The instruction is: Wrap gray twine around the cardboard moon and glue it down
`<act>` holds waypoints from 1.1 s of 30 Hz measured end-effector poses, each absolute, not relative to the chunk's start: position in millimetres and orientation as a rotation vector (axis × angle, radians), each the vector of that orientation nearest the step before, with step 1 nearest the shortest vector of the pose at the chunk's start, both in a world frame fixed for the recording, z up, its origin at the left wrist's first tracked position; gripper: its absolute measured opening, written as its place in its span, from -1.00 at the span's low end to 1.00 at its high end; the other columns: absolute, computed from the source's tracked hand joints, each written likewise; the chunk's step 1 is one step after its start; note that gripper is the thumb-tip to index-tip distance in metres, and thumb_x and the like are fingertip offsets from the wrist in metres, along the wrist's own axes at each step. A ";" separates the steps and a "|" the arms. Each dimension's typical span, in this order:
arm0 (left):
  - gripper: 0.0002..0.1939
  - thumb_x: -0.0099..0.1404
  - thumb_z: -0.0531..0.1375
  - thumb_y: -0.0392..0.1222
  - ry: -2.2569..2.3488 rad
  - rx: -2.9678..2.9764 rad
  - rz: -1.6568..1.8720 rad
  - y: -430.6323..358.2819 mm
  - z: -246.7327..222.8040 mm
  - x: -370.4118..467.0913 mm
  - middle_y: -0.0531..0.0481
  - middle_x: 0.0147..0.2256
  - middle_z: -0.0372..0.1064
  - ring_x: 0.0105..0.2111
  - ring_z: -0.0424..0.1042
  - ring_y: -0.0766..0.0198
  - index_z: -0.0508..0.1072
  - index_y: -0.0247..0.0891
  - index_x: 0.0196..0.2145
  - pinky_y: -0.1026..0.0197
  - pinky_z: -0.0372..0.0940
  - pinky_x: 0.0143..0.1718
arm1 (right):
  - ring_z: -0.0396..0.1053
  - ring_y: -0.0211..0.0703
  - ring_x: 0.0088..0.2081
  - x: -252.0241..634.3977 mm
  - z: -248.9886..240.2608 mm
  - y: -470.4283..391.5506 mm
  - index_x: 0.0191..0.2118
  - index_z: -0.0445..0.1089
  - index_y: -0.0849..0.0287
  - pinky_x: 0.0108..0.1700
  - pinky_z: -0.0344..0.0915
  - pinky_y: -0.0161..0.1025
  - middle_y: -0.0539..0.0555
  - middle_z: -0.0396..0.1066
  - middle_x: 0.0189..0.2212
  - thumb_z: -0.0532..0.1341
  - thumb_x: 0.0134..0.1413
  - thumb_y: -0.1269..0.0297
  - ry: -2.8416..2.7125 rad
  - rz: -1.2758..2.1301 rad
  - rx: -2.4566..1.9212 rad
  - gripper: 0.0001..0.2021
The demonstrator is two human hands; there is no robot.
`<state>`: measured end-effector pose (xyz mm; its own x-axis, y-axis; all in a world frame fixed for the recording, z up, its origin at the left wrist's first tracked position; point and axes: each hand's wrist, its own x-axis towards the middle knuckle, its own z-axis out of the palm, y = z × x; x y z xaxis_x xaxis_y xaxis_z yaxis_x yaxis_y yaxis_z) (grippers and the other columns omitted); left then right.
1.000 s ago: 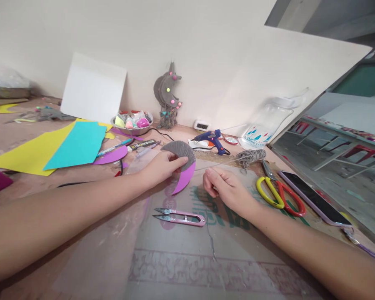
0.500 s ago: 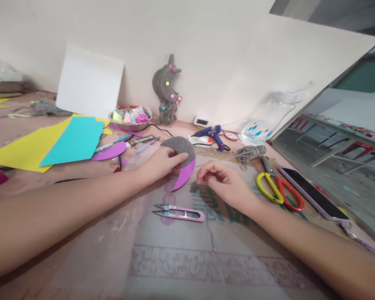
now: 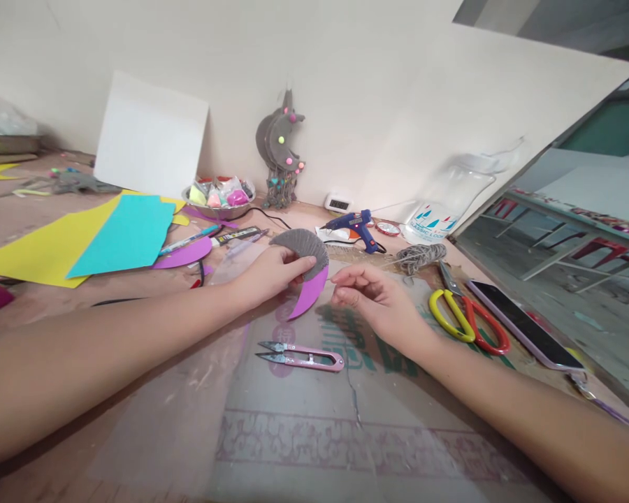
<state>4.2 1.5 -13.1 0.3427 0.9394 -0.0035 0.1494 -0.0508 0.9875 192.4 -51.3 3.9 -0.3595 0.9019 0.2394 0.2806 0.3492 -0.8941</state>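
Observation:
A crescent moon cut-out (image 3: 310, 292) is pinched in my left hand (image 3: 272, 276), thumb on its front. Grey yarn is wrapped around its upper part; the lower tip is bare purple. Just right of the crescent, my right hand (image 3: 370, 297) has its fingers curled together around a thin strand of grey yarn, mostly hidden by the fingers. Behind that hand lies a bundle of grey yarn (image 3: 422, 257), with a strand leading toward the hand. Below the crescent, pink thread snips (image 3: 314, 358) rest on a printed plastic sheet (image 3: 293, 398).
To the right are scissors (image 3: 453, 314) with yellow and red handles and a phone (image 3: 524, 325). Behind stand a blue glue gun (image 3: 356, 227), a small clock (image 3: 339, 202), a glass jug (image 3: 445, 199) and a decorated moon ornament (image 3: 280, 143). Coloured sheets (image 3: 126, 234) and a bowl (image 3: 220, 209) lie left.
My right hand has shifted slightly, its fingers rising a little and opening out somewhat beside the crescent. The left hand and crescent stay nearly still.

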 end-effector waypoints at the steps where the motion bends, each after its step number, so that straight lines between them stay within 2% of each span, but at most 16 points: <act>1: -0.65 0.09 0.14 0.10 1.032 1.471 0.887 2.0 -13.8 4.1 0.05 -0.59 0.22 -0.64 0.21 0.41 0.26 -0.26 -0.55 0.35 0.03 -0.67 | 0.30 -0.31 -0.42 192.1 5.7 -52.3 -0.26 0.28 0.17 -0.34 0.24 -0.31 -0.01 0.34 -0.47 0.12 0.08 0.33 -1.838 1.015 -1.061 -0.91; 6: -0.65 0.07 0.16 0.10 1.022 1.451 0.909 2.9 -17.2 5.0 0.07 -0.60 0.21 -0.65 0.19 0.42 0.28 -0.26 -0.56 0.35 0.02 -0.67 | 0.23 -0.33 -0.54 190.2 9.2 -54.9 -0.27 0.23 0.19 -0.43 0.21 -0.34 -0.07 0.27 -0.62 0.01 0.15 0.28 -1.846 1.073 -1.126 -0.88; 10: -0.64 0.09 0.12 0.13 0.993 1.472 0.917 2.9 -18.4 6.4 0.10 -0.60 0.19 -0.67 0.14 0.44 0.28 -0.27 -0.53 0.35 0.00 -0.68 | 0.24 -0.31 -0.53 191.0 8.3 -53.3 -0.27 0.24 0.20 -0.43 0.22 -0.34 -0.03 0.31 -0.60 -0.03 0.19 0.18 -1.918 1.089 -1.171 -0.78; 14: -0.63 0.11 0.11 0.09 0.954 1.545 0.952 4.3 -15.4 6.4 0.10 -0.64 0.16 -0.66 0.14 0.44 0.25 -0.29 -0.59 0.35 0.01 -0.67 | 0.29 -0.27 -0.48 192.1 12.4 -53.0 -0.48 0.30 0.20 -0.39 0.22 -0.32 0.02 0.35 -0.56 0.02 0.15 0.14 -2.083 0.869 -1.256 -0.70; 18: -0.64 0.09 0.13 0.08 0.957 1.540 0.967 6.5 -13.7 6.2 0.08 -0.63 0.20 -0.64 0.18 0.42 0.28 -0.30 -0.57 0.33 0.04 -0.65 | 0.34 -0.22 -0.41 191.5 14.7 -53.3 -0.41 0.35 0.16 -0.35 0.26 -0.28 0.04 0.40 -0.46 0.10 0.08 0.13 -2.156 0.696 -1.282 -0.78; 23: -0.65 0.10 0.13 0.06 0.897 1.530 0.996 8.0 -14.0 5.6 0.09 -0.67 0.20 -0.67 0.16 0.42 0.29 -0.30 -0.59 0.31 0.04 -0.64 | 0.33 -0.22 -0.47 192.1 12.9 -53.2 -0.49 0.32 0.14 -0.42 0.27 -0.28 0.04 0.37 -0.54 -0.03 0.18 0.18 -2.356 0.582 -1.220 -0.69; 25: -0.68 0.11 0.13 0.03 0.861 1.546 1.021 9.2 -14.1 5.1 0.07 -0.65 0.24 -0.64 0.20 0.40 0.34 -0.31 -0.56 0.31 0.08 -0.60 | 0.36 -0.21 -0.44 190.8 15.5 -56.3 -0.44 0.35 0.12 -0.39 0.30 -0.28 0.04 0.40 -0.50 -0.04 0.18 0.20 -2.470 0.521 -1.138 -0.71; 27: -0.69 0.10 0.15 0.02 0.859 1.548 1.067 11.3 -15.0 4.9 0.05 -0.61 0.30 -0.60 0.23 0.40 0.39 -0.32 -0.53 0.31 0.11 -0.57 | 0.40 -0.17 -0.34 187.3 20.6 -63.6 -0.28 0.38 0.05 -0.31 0.34 -0.26 0.07 0.44 -0.35 0.06 0.12 0.18 -2.564 0.393 -1.050 -0.82; 29: -0.65 0.10 0.14 0.05 0.878 1.524 1.059 13.8 -16.9 5.4 0.06 -0.65 0.26 -0.65 0.20 0.41 0.36 -0.31 -0.60 0.31 0.09 -0.60 | 0.41 -0.09 -0.24 181.7 26.0 -74.2 -0.11 0.35 -0.03 -0.27 0.37 -0.23 0.10 0.43 -0.20 0.20 -0.02 0.11 -2.643 0.212 -0.973 -0.70; 31: -0.56 0.12 0.09 0.11 0.867 1.473 1.007 15.7 -18.8 6.6 0.07 -0.72 0.19 -0.71 0.15 0.43 0.29 -0.30 -0.68 0.31 0.06 -0.65 | 0.41 -0.05 -0.21 175.2 28.2 -85.0 -0.03 0.31 -0.07 -0.29 0.39 -0.23 0.11 0.41 -0.15 0.27 -0.14 0.06 -2.717 0.070 -0.896 -0.54; 33: -0.52 0.14 0.05 0.14 0.827 1.401 0.972 15.9 -19.1 8.0 0.07 -0.72 0.17 -0.74 0.14 0.44 0.24 -0.30 -0.71 0.31 0.06 -0.68 | 0.41 -0.09 -0.24 169.3 24.9 -91.9 -0.05 0.32 -0.08 -0.33 0.39 -0.26 0.08 0.42 -0.19 0.26 -0.10 0.10 -2.752 -0.011 -0.878 -0.59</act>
